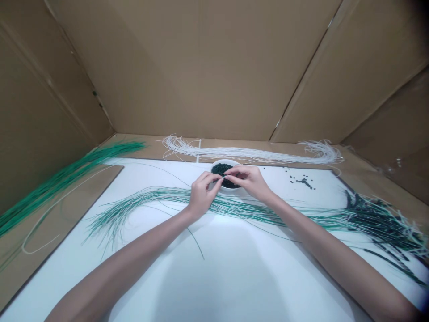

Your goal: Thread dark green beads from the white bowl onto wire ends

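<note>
Nearest, a long bundle of green strands [248,209] sweeps across the white board [208,264], its right end packed with dark beaded lengths [378,219]. Above it, left hand [204,190] and right hand [250,180] meet, fingertips pinching a tiny green tip [224,177] over the white bowl [225,188] of dark beads [219,169]. Loose beads [304,181] dot the board, right; beyond lies a white strand bundle [248,154].

evenly lit, soft shadows, edges stretched
</note>
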A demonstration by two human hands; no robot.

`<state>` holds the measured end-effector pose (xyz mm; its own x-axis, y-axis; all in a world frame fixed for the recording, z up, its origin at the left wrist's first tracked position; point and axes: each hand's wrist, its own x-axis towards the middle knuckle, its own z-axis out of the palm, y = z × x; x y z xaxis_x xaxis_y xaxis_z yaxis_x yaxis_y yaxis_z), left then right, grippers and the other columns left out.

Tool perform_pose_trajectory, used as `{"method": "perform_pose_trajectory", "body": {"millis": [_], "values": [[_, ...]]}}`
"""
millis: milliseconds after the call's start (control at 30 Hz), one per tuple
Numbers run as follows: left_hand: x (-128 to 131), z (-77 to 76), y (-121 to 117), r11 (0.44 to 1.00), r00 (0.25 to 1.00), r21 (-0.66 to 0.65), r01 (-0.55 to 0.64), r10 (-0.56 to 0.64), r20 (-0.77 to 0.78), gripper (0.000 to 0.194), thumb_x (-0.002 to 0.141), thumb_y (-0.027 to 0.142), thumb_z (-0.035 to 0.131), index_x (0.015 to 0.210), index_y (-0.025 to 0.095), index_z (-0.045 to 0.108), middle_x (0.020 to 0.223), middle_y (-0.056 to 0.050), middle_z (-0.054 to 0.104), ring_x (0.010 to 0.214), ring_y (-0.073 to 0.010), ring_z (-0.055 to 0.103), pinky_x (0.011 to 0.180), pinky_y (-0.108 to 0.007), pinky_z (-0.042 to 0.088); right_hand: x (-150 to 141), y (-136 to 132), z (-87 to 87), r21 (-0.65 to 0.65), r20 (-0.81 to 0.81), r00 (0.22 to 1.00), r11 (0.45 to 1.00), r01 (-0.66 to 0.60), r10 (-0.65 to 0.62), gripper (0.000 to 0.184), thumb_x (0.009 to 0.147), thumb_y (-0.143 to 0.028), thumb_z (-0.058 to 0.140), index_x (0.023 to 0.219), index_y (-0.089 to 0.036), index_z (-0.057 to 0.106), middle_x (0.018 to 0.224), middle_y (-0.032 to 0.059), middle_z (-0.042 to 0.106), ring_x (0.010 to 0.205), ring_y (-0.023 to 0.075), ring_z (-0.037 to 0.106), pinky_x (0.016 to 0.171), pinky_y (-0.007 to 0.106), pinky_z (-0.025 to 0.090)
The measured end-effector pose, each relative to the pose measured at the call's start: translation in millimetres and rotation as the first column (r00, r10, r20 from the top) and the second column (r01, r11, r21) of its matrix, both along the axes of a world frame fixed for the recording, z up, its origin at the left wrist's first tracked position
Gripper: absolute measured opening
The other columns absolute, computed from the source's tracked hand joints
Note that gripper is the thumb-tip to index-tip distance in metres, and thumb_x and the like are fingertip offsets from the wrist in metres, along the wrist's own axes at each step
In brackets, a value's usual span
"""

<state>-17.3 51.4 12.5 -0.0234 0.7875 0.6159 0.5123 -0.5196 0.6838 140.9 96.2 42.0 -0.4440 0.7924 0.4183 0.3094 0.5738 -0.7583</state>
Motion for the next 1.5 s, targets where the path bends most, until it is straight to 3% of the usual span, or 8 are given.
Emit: {"method": "perform_pose_trajectory", "body": {"millis": [300,467,633,967,1133,1233,1500], "values": [[-0.5,-2.7,1.7,1.000,1.000,0.000,0.002,-0.002,0.008,0.012,0.078,0.025,0.053,0.079,0.017,0.062,0.076,-0.002,0.059,0.061,-0.0086,0.049,0.057,-0.020,0.039,-0.2,-1.0,3.4,0.176,0.106,0.994,0.983,-0.056,0.038,0.013,0.074,-0.027,0.059,0.078,-0.019,0.068,0.073,0.0028,0.065,0.062,0.0119,0.057,0.057,0.023,0.045],[0.1,-3.5,2.6,1.000,0.999,-0.015,-0.014,0.015,0.035,0.014,0.078,0.026,0.054,0.084,0.017,0.063,0.078,-0.002,0.058,0.059,-0.0075,0.048,0.057,-0.019,0.039,1.8,0.3,6.3,0.135,0.120,0.992,0.990,-0.039,0.023,0.016,0.075,-0.026,0.057,0.085,-0.019,0.067,0.078,0.0035,0.066,0.065,0.0126,0.058,0.058,0.023,0.045],[0.0,-4.7,3.4,1.000,0.999,-0.022,0.011,-0.010,0.042,0.019,0.078,0.027,0.054,0.093,0.020,0.063,0.080,-0.002,0.057,0.062,-0.0080,0.049,0.057,-0.020,0.040,1.5,0.7,6.8,0.145,0.128,0.992,0.989,-0.012,-0.007,0.013,0.075,-0.025,0.056,0.077,-0.018,0.067,0.074,0.0029,0.065,0.061,0.0113,0.056,0.056,0.022,0.044],[0.3,-2.2,2.4,1.000,1.000,-0.007,-0.022,0.022,0.013,0.009,0.077,0.023,0.054,0.079,0.017,0.060,0.077,-0.002,0.056,0.064,-0.0094,0.049,0.059,-0.020,0.040,-1.4,-1.8,7.0,0.186,0.164,0.986,0.982,-0.020,-0.011,0.015,0.077,-0.025,0.053,0.074,-0.017,0.065,0.070,0.0023,0.062,0.054,0.0092,0.053,0.051,0.020,0.043],[0.7,-0.3,1.1,0.998,0.999,-0.036,-0.046,0.046,-0.010,0.008,0.075,0.017,0.052,0.081,0.017,0.057,0.075,-0.001,0.055,0.062,-0.0090,0.048,0.059,-0.020,0.039,-0.3,-1.0,5.1,0.099,0.111,0.994,0.995,0.007,-0.018,0.012,0.073,-0.025,0.058,0.075,-0.018,0.067,0.073,0.0028,0.066,0.060,0.0125,0.058,0.056,0.024,0.047],[0.2,-1.3,1.7,0.999,0.999,-0.030,-0.029,0.029,-0.020,0.010,0.077,0.017,0.051,0.084,0.017,0.058,0.076,-0.001,0.056,0.063,-0.0092,0.049,0.059,-0.020,0.039,0.6,0.3,1.7,-0.017,0.036,0.999,1.000,0.016,-0.016,0.015,0.070,-0.026,0.062,0.082,-0.021,0.068,0.076,0.0018,0.068,0.066,0.0155,0.063,0.064,0.028,0.051],[-0.7,-3.3,2.8,0.999,0.999,0.006,-0.033,0.033,0.004,0.010,0.079,0.023,0.050,0.081,0.018,0.059,0.077,-0.001,0.056,0.065,-0.0098,0.050,0.060,-0.020,0.039,1.3,5.5,0.8,-0.299,-0.232,0.973,0.952,-0.064,-0.008,0.025,0.064,-0.026,0.066,0.088,-0.018,0.068,0.087,0.0046,0.068,0.080,0.0203,0.064,0.075,0.036,0.053]]}}
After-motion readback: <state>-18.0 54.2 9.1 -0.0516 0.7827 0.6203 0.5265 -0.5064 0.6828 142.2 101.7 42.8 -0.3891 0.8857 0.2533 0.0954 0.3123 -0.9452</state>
